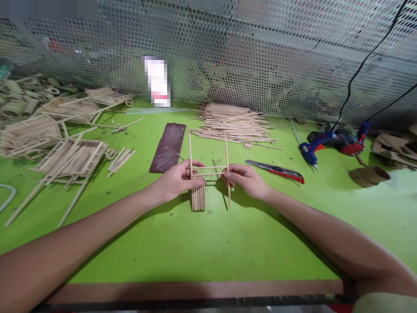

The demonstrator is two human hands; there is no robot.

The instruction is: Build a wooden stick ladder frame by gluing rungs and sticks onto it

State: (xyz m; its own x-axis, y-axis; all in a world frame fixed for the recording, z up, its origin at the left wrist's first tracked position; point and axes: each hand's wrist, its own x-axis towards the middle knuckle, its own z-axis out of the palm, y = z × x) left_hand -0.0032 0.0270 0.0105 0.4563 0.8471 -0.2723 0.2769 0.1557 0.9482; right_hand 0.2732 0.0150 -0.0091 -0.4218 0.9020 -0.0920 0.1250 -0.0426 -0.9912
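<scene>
Between my hands is a small frame of thin wooden sticks (211, 167), with two long side sticks, crosspieces and a row of short sticks side by side at its left. My left hand (178, 179) pinches the left side of the frame, thumb on the row of short sticks. At the other side, my right hand (244, 177) has thumb and fingers closed on the right long stick (227, 150), near the crosspieces' ends. A red utility knife (276, 170) with its blade out lies just right of my right hand. Behind my left hand rests a dark brown sanding sheet (168, 147).
A pile of loose sticks (233, 124) lies at the back against the perforated metal screen (211, 52). Finished-looking stick carts (70, 161) crowd the left, beside several short sticks (120, 161). Blue glue guns (311, 150) and a bamboo ring (368, 176) are at right.
</scene>
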